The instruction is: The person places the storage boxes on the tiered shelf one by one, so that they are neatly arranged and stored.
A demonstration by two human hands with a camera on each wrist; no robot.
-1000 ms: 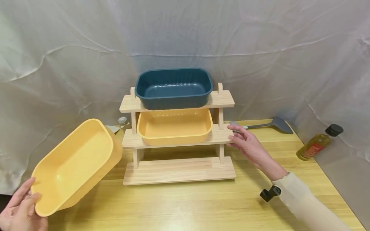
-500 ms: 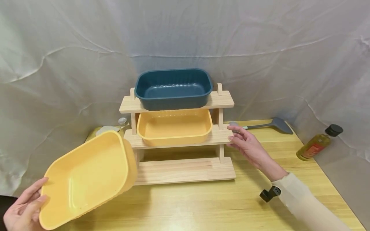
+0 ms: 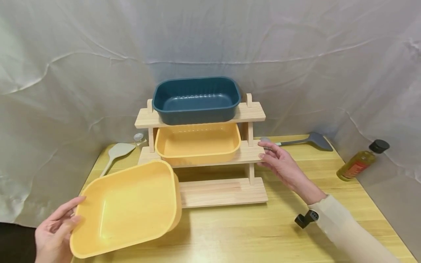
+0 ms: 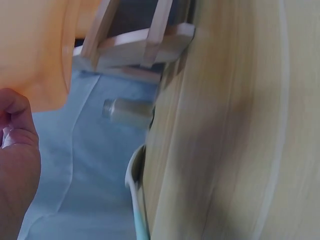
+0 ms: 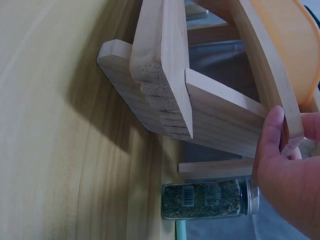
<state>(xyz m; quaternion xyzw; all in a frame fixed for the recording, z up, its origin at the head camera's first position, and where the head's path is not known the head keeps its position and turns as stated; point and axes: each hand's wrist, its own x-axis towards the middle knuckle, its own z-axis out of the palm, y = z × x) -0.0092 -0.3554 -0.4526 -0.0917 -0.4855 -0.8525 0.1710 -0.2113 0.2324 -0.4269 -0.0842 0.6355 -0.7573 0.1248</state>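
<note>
My left hand pinches the short left side of a yellow plastic basin, thumb inside and fingers outside. The basin is tilted toward me, held up in front of the lower left part of a three-tier wooden shelf. At the right end of the middle tier, my right hand grips the board; the right wrist view shows the thumb on its underside. A second yellow basin sits on that tier, and a dark blue basin stands on the top one. The left end of the bottom tier is hidden.
A pale spatula and a small jar are behind the shelf at left. On the right are a grey spatula and an oil bottle. A spice jar stands behind the shelf's right end.
My left hand has moved the yellow basin rightward and down, toward the shelf, turning it closer to level. The pale spatula has come into full view. My right hand keeps its grip.
</note>
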